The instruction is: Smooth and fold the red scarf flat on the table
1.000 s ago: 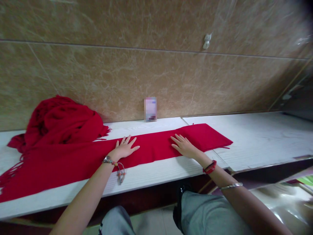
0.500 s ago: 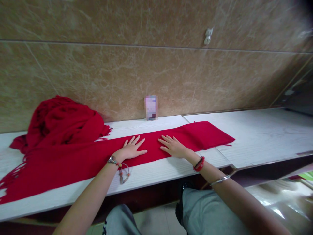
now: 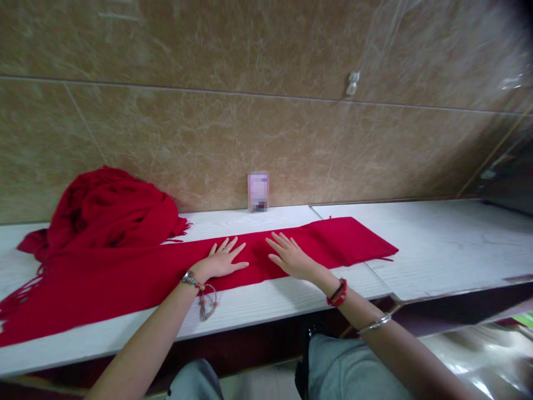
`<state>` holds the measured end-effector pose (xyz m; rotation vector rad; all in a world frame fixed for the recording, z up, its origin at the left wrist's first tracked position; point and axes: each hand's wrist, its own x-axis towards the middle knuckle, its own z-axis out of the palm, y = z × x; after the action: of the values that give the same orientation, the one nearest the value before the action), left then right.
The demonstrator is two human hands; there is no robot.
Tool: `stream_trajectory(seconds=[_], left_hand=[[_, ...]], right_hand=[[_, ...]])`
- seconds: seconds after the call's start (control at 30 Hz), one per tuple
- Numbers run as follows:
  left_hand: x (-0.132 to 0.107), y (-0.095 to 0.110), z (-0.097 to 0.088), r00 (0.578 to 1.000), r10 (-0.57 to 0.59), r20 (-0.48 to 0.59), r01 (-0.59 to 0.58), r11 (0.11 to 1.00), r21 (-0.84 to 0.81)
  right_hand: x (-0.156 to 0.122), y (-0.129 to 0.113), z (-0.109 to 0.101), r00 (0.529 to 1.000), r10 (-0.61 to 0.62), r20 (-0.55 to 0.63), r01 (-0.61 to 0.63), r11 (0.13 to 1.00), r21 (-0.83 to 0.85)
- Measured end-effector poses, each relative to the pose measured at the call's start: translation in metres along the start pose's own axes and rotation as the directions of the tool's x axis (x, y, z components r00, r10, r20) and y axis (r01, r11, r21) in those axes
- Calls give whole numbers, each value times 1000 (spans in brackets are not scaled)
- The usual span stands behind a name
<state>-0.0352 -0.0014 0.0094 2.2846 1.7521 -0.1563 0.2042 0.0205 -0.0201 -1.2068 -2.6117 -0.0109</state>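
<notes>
A long red scarf (image 3: pixel 137 278) lies spread lengthwise along a white wooden surface, fringed at its left end and folded into a narrower strip toward the right. My left hand (image 3: pixel 220 259) rests flat on the middle of the scarf, fingers spread. To its right, my right hand (image 3: pixel 291 256) is on the same strip, fingers stretched out and pointing to the upper left. Neither hand grips the cloth. Behind the scarf's left half sits a bunched heap of red fringed cloth (image 3: pixel 116 208), against the wall.
A small pixelated card or box (image 3: pixel 259 191) stands against the brown marbled wall (image 3: pixel 200 133). A small white hook-like fitting (image 3: pixel 352 83) is on the wall. The white surface (image 3: pixel 441 239) continues right, its front edge near my knees.
My right hand has shifted slightly left on the scarf. My left hand stays about where it was. The view has tilted a little upward.
</notes>
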Motion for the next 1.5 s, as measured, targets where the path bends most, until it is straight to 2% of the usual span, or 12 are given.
stream_trajectory(seconds=[0.1,0.2,0.4,0.53,0.67,0.8,0.9,1.0,1.17,1.3,1.4,1.5], left_hand=[[3,-7,3,996,-29,-80,29,1000,-4],[7,-15,7,994,-60,-96,61,998,9],[8,-20,5,999,-46,-29,46,999,9],[5,-18,3,999,-46,-23,46,999,-4],[9,-22,6,997,-48,-68,47,999,-19],[12,-24,8,984,-70,-161,69,998,-13],[13,-23,8,987,-96,-131,96,995,-5],[12,-22,7,988,-117,-97,118,993,5],[12,-23,7,991,-102,-89,102,995,0],[12,-23,7,991,-104,-85,103,995,-17],[13,-23,7,991,-104,-84,103,994,-24],[13,-23,8,990,-110,-89,109,994,-17]], right_hand=[[6,-27,1,990,-135,45,133,990,39],[4,-24,2,988,-137,75,134,990,43],[-18,40,5,995,0,96,5,999,-54],[-31,73,6,982,188,21,-184,977,-109],[-21,44,1,981,183,-62,-185,982,-44],[-3,-15,-3,999,-30,-32,32,998,57],[4,-37,-1,992,-127,24,126,990,68],[3,-31,3,988,-123,88,120,992,39],[-11,19,8,992,-44,115,51,997,-53],[-18,52,10,992,120,33,-119,992,-36],[-13,40,9,978,200,-62,-196,979,59],[-4,3,7,995,71,-77,-62,993,104]])
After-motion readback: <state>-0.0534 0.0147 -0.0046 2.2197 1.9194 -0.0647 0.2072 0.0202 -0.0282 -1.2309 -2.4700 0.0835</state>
